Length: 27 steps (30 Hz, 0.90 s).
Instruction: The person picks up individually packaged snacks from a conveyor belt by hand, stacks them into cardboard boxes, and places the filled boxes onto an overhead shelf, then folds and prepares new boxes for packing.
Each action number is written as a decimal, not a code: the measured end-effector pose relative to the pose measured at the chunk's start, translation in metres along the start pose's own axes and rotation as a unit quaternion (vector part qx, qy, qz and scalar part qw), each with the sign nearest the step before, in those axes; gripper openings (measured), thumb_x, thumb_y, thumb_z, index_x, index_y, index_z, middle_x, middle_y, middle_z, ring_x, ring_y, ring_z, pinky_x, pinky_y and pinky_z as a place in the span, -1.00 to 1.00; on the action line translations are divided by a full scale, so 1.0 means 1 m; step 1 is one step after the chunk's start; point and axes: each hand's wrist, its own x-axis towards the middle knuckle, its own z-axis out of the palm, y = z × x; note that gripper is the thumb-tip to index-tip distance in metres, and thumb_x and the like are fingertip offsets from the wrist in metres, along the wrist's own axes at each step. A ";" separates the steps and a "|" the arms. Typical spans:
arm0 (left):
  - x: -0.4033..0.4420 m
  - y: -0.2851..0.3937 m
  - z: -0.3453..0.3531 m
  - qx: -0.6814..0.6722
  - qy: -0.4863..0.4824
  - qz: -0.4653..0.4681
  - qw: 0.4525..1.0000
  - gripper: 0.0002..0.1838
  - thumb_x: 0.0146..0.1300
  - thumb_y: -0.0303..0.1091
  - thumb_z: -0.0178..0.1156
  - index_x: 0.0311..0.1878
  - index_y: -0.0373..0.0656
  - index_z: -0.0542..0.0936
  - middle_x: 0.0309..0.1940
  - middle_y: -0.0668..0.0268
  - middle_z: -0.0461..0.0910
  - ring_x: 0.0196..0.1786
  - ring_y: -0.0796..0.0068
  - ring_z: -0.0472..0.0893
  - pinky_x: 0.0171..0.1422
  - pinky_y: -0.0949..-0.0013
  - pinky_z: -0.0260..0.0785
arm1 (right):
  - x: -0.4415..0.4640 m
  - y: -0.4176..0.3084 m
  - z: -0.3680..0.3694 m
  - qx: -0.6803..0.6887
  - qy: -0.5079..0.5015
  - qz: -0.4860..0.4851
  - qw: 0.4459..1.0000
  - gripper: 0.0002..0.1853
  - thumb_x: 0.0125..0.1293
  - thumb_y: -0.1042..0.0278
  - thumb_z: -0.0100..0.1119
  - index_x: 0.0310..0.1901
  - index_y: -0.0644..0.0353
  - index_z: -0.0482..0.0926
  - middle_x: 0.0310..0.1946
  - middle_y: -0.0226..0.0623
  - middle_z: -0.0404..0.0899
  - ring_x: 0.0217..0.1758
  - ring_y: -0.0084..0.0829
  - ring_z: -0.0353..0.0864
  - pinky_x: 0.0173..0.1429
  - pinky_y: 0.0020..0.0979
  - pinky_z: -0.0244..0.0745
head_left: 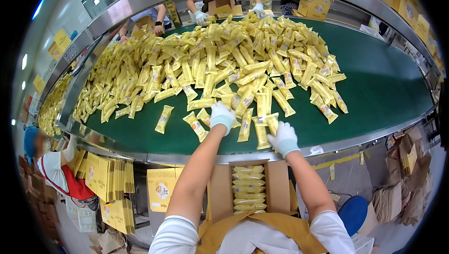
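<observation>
Yellow wrapped packets [210,62] lie in a broad heap on the green conveyor belt [374,85]. My left hand [222,116], in a white glove, rests against packets at the heap's near edge; its fingertips are hidden among them. To its right, my gloved right hand [283,139] has thumb and fingers closing on the side of a small yellow packet [272,122], near the belt's front rim. A longer packet [261,134] lies just left of that hand. Below, between my forearms, an open cardboard box [220,191] holds a stack of several packets.
Across the belt, co-workers' gloved hands [201,18] reach toward the heap. A person in a red apron [77,186] stands at left beside stacked yellow cartons [105,177]. A blue stool [353,215] and brown paper [397,193] are at lower right. A metal rail [327,149] edges the belt.
</observation>
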 end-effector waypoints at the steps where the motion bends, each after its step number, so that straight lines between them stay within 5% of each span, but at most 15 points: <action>1: 0.002 0.004 0.005 0.007 -0.002 -0.016 1.000 -0.33 0.09 -0.07 0.42 0.18 -0.30 0.46 0.22 -0.16 0.46 0.22 -0.11 0.57 0.26 0.10 0.50 | 0.001 -0.003 0.004 -0.028 -0.029 0.010 0.999 -0.42 0.15 0.00 0.44 0.04 0.23 0.47 0.00 0.00 0.53 0.07 -0.02 0.62 0.14 -0.12 0.61; 4: 0.002 0.014 0.005 0.035 -0.003 -0.050 0.998 -0.22 0.01 -0.02 0.52 0.21 -0.29 0.45 0.23 -0.15 0.48 0.25 -0.12 0.56 0.31 0.11 0.49 | 0.010 0.005 0.006 -0.040 -0.048 0.008 0.998 -0.39 0.12 -0.02 0.47 0.03 0.25 0.49 -0.01 -0.01 0.55 0.06 -0.02 0.64 0.13 -0.12 0.62; 11: -0.014 -0.049 -0.032 0.076 -0.061 0.047 0.994 -0.35 0.09 -0.17 0.46 0.18 -0.33 0.49 0.12 -0.12 0.60 0.21 -0.05 0.60 0.29 0.11 0.48 | 0.009 0.042 -0.027 -0.063 -0.021 -0.029 0.997 -0.56 0.09 0.16 0.46 -0.05 0.15 0.58 -0.07 -0.13 0.61 0.04 -0.08 0.65 0.07 -0.14 0.61; 15: -0.035 -0.095 -0.057 -0.125 -0.027 0.052 0.990 -0.32 0.02 -0.20 0.50 0.17 -0.36 0.50 -0.02 -0.09 0.66 0.07 -0.03 0.65 0.20 0.16 0.49 | -0.003 0.020 -0.057 0.021 0.022 -0.201 0.979 -0.61 0.10 0.22 0.43 -0.03 0.07 0.59 -0.09 -0.20 0.64 -0.02 -0.12 0.66 0.04 -0.10 0.55; 17: -0.036 -0.093 -0.080 -0.237 0.000 0.065 0.969 -0.34 0.01 -0.20 0.50 0.13 -0.35 0.51 -0.04 -0.08 0.67 0.05 -0.03 0.66 0.20 0.15 0.49 | 0.002 -0.009 -0.059 0.058 -0.045 -0.229 0.971 -0.69 0.12 0.25 0.40 -0.08 0.02 0.64 -0.16 -0.25 0.68 0.00 -0.14 0.65 0.08 -0.12 0.51; 19: -0.017 -0.097 -0.082 -0.009 0.142 0.060 0.988 -0.45 0.04 -0.21 0.47 0.05 -0.30 0.55 0.08 -0.09 0.62 0.02 -0.05 0.68 0.16 0.10 0.55 | 0.011 -0.029 -0.051 0.038 -0.107 -0.294 0.949 -0.76 0.14 0.27 0.37 -0.13 0.00 0.67 -0.19 -0.26 0.70 0.03 -0.15 0.64 0.11 -0.14 0.49; 21: -0.013 -0.081 -0.082 0.070 0.109 -0.078 0.989 -0.43 0.07 -0.19 0.46 0.11 -0.25 0.54 0.14 -0.11 0.59 0.09 -0.07 0.67 0.22 0.10 0.54 | 0.021 -0.029 -0.011 -0.078 -0.051 -0.406 0.909 -0.81 0.21 0.40 0.20 -0.17 -0.09 0.68 -0.23 -0.35 0.73 -0.01 -0.19 0.67 0.05 -0.14 0.50; 22: -0.005 -0.083 -0.077 0.077 0.007 -0.133 0.988 -0.40 0.10 -0.17 0.44 0.18 -0.19 0.50 0.13 -0.07 0.62 0.18 -0.05 0.64 0.30 0.12 0.50 | 0.022 -0.031 -0.006 -0.077 -0.034 -0.419 0.904 -0.83 0.22 0.42 0.19 -0.19 -0.07 0.67 -0.23 -0.35 0.73 -0.03 -0.19 0.67 0.03 -0.15 0.50; 27: 0.004 -0.077 -0.066 0.169 -0.006 -0.112 0.979 -0.34 0.04 -0.08 0.52 0.17 -0.12 0.51 0.08 -0.02 0.67 0.16 0.03 0.67 0.23 0.13 0.56 | 0.017 -0.032 -0.003 -0.155 -0.050 -0.344 0.925 -0.86 0.14 0.37 0.27 -0.24 0.00 0.62 -0.28 -0.27 0.73 -0.09 -0.15 0.69 -0.03 -0.15 0.49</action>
